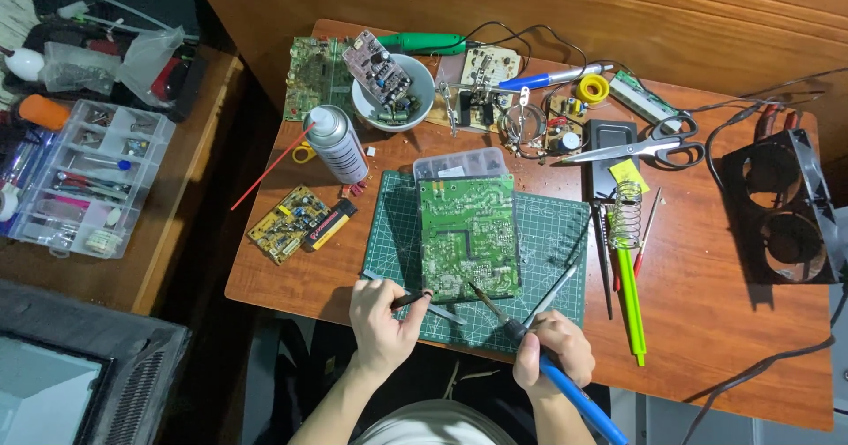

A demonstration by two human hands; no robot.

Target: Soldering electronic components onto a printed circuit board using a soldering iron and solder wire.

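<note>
A green circuit board (pixel 468 237) lies solder side up on a dark green cutting mat (pixel 548 242), resting over a clear plastic box (pixel 459 162). My right hand (pixel 549 348) grips a blue-handled soldering iron (pixel 565 388); its tip touches the board's near edge. My left hand (pixel 382 321) holds a thin dark tool (pixel 412 299) pointed at the same edge. Another metal tool (pixel 442 311) lies on the mat just below the left hand's fingers.
A spray can (pixel 337 145), a white bowl (pixel 364 102) with a circuit board, a yellow board (pixel 287 222), scissors (pixel 649 148), a coil iron stand (pixel 625 215) and a green tool (pixel 632 304) crowd the wooden table. Black twin fans (pixel 782 207) sit right; a parts organizer (pixel 88 176) left.
</note>
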